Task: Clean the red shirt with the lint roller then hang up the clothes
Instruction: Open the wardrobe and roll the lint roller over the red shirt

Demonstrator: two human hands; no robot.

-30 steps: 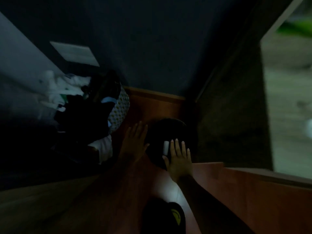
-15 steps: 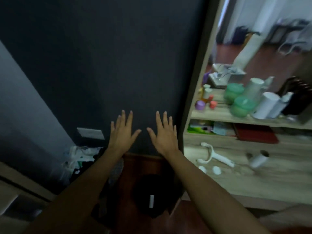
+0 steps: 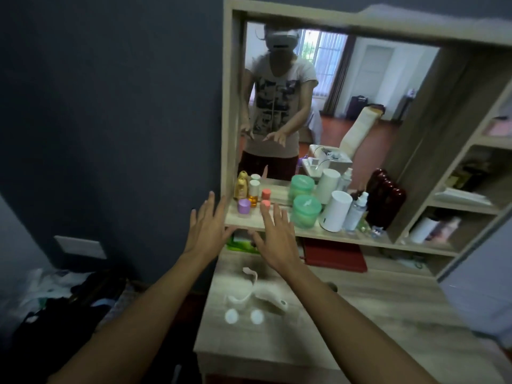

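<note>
My left hand (image 3: 205, 231) and my right hand (image 3: 277, 239) are stretched out side by side in the air, fingers spread, holding nothing. They hover over the back of a light wooden dressing table (image 3: 277, 345). Below them on the tabletop lies a blurred white curved handle (image 3: 263, 296), which looks like the lint roller; my right forearm covers its far end. A flat red item (image 3: 332, 257) sits in the gap under the small shelf; I cannot tell whether it is the shirt.
A mirror (image 3: 346, 106) above the table reflects a person. Bottles, green jars and white containers crowd the shelf (image 3: 304, 231). Two white discs (image 3: 231, 316) lie on the tabletop. Dark clothes and bags (image 3: 69, 300) are heaped on the floor at left by the dark wall.
The view has swung up and right from the dark floor corner to the dressing table. Both hands have stayed spread and empty, now in front of the shelf.
</note>
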